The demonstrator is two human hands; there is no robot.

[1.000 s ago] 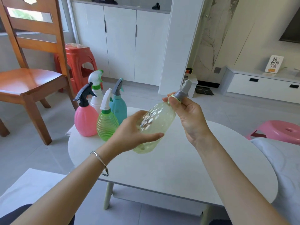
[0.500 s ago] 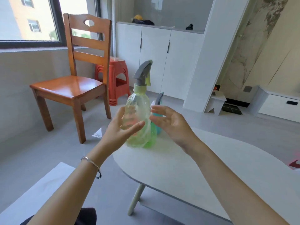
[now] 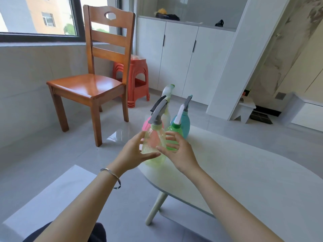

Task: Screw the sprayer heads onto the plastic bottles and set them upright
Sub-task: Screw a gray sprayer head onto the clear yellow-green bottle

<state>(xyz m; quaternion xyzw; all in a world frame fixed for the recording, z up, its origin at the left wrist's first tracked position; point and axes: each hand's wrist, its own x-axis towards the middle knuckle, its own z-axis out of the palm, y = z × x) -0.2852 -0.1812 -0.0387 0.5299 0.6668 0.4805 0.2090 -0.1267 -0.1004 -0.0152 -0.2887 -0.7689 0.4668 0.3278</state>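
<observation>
I am curling my left hand point(image 3: 134, 151) round the see-through yellowish bottle point(image 3: 153, 142), which is standing upright under its grey sprayer head point(image 3: 158, 112) at the table point(image 3: 227, 172) edge, my right hand point(image 3: 178, 151) spreading open-fingered beside it, with the pink bottle point(image 3: 146, 124), green bottle point(image 3: 174, 129), teal bottle point(image 3: 185, 123) and white bottle point(image 3: 167, 116) standing just behind it.

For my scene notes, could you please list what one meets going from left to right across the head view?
In order: wooden chair → red stool → clear bottle → green bottle → teal bottle → white step stool. The pink bottle and white bottle overlap the clear one, so I left them out.
</observation>
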